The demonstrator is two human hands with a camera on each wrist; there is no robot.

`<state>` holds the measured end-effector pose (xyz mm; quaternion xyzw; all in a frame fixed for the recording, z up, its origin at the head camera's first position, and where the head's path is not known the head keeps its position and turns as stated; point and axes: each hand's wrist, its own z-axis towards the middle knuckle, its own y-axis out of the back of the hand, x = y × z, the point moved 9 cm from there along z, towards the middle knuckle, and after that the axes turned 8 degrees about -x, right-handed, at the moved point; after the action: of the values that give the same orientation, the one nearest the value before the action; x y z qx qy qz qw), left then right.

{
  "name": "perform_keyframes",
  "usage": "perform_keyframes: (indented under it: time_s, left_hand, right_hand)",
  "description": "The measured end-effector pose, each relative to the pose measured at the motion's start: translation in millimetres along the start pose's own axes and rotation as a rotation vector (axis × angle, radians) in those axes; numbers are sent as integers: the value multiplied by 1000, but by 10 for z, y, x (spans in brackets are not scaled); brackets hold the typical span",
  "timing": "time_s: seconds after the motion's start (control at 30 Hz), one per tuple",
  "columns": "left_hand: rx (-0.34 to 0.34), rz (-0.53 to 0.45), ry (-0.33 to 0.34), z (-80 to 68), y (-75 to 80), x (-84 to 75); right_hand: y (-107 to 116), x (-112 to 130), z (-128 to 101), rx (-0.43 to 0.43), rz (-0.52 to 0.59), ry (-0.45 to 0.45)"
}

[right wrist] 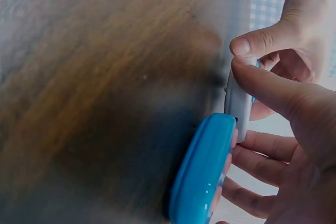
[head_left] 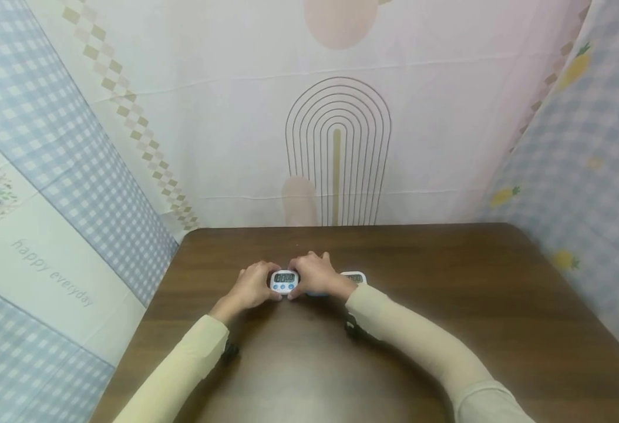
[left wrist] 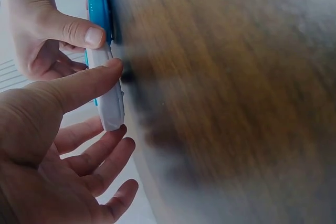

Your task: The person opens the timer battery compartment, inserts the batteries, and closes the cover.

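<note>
two hands point(head_left: 288, 285), timer point(head_left: 284, 281) pinched between fingers point(left wrist: 84, 85)

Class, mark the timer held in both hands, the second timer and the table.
held timer point(head_left: 284, 282), head view, on its white face.
second timer point(head_left: 355, 277), head view, on its visible top edge.
table point(head_left: 473, 305), head view, on bare brown top.

A second white timer point(head_left: 354, 277) sits on the dark wooden table point(head_left: 500, 329), patterned cloths point(head_left: 225, 129) behind.

Both hands point(head_left: 288, 285) holding white timer point(head_left: 284, 282), second timer point(head_left: 355, 277) seemingly behind
</note>
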<state>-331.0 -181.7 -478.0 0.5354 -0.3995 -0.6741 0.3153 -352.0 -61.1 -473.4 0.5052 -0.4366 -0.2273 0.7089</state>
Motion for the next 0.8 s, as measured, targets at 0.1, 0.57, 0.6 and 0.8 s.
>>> perform_keyframes:
  time_s: [0.1, 0.57, 0.6, 0.8]
  left_hand:
    - [6, 7, -4, -8, -14, 25]
    - [34, 12, -42, 65, -123, -63]
    - [42, 11, -44, 59, -144, -68]
    - [43, 9, -31, 20, -179, -66]
  right_hand:
    - [-30, 10, -1, 0, -8, -3]
    - [-3, -73, -63, -6, -84, -39]
    - [-14, -80, -75, 0, -86, -43]
    - [-44, -64, -98, 26, -94, -30]
